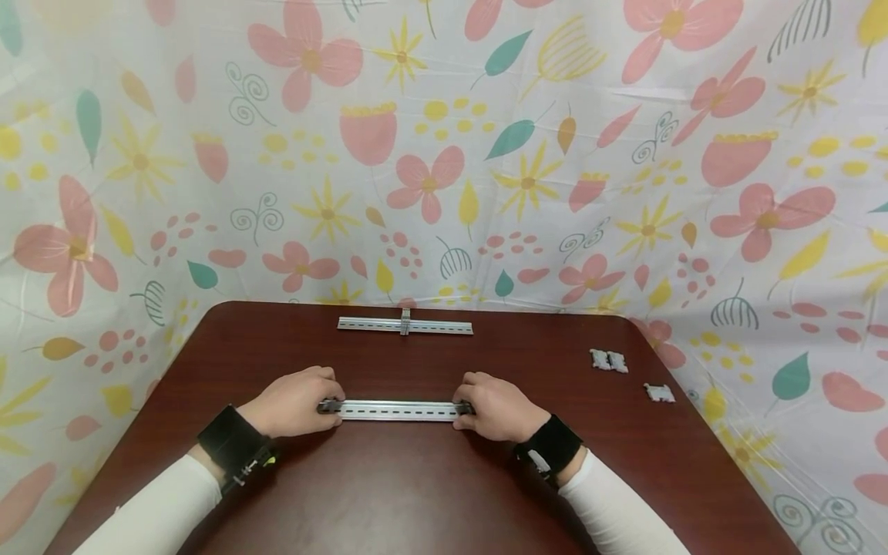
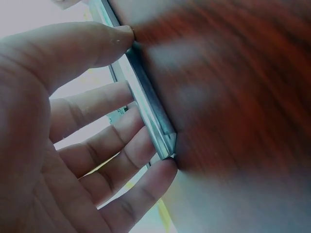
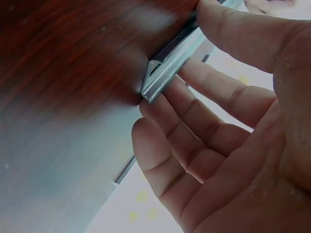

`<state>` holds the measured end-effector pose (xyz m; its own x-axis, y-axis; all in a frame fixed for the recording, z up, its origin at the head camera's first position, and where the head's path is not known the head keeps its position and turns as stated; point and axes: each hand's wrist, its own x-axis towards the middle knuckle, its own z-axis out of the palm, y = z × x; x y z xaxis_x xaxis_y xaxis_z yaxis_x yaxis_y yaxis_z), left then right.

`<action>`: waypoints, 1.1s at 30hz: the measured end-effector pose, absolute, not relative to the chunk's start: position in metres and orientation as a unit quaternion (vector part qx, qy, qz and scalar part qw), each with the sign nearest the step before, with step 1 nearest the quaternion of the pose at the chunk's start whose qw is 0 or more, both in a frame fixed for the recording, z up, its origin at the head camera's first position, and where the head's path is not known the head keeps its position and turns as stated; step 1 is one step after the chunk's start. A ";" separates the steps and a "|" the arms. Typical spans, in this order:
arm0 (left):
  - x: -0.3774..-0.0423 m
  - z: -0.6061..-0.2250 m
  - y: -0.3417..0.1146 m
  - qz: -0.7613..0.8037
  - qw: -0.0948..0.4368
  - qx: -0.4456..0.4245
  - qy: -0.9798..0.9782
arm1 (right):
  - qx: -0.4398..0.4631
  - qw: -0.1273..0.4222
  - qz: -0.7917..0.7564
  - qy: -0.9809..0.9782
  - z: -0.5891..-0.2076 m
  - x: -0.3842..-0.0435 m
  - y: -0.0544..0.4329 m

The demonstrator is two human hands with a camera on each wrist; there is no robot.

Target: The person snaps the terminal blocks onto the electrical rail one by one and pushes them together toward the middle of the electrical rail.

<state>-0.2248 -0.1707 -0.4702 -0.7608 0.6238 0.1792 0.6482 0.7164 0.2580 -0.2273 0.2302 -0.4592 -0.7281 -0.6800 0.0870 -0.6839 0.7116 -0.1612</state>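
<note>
Because I have one end of the slotted rail (image 1: 398, 405) in each hand, it lies straight from left to right across the table (image 1: 416, 482), well back from the near side. My left hand (image 1: 297, 402) pinches the left end, thumb at the near edge and fingers at the far one; my right hand (image 1: 501, 407) mirrors it at the right end. Holding both ends, I think, keeps it from swivelling and leaves the slotted stretch between uncovered. Whether it rests flat on the wood or sits slightly raised, I can't tell.

Beyond it, close to the table's far edge, a second rail (image 1: 440, 327) lies nearly parallel, with a clip-like piece (image 1: 405, 322) across its middle; it seems set there to be out of my way. Over on the right, two pale pieces (image 1: 617, 361) sit side by side, and a single pale piece (image 1: 658, 393) lies nearer and further right, perhaps kept aside so my arm won't knock them.
</note>
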 end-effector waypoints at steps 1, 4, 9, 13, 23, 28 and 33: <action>-0.225 -0.470 -0.171 -0.155 0.039 -0.344 -0.925 | 0.369 0.010 0.092 -0.925 -0.459 -0.228 0.231; -0.225 -0.470 -0.170 -0.155 0.039 -0.343 -0.926 | 0.369 0.004 0.099 -0.924 -0.459 -0.229 0.232; -0.225 -0.470 -0.170 -0.158 0.037 -0.339 -0.927 | 0.370 -0.016 0.110 -0.922 -0.459 -0.235 0.238; -0.224 -0.469 -0.170 -0.163 0.034 -0.338 -0.926 | 0.359 -0.025 0.124 -0.925 -0.459 -0.244 0.250; -0.223 -0.470 -0.169 -0.164 0.032 -0.332 -0.928 | 0.234 0.035 0.143 -0.961 -0.453 -0.270 0.311; -0.222 -0.470 -0.169 -0.167 0.030 -0.331 -0.928 | 0.172 0.067 0.135 -0.973 -0.455 -0.281 0.353; -0.222 -0.469 -0.168 -0.166 0.034 -0.334 -0.927 | 0.111 0.088 0.125 -0.982 -0.453 -0.282 0.394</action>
<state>-0.2225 -0.1684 -0.4687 -0.7747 0.6082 0.1731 0.6305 0.7218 0.2856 -0.2825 0.3944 -0.4532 -0.9597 -0.1962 0.2014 -0.2404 0.9440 -0.2259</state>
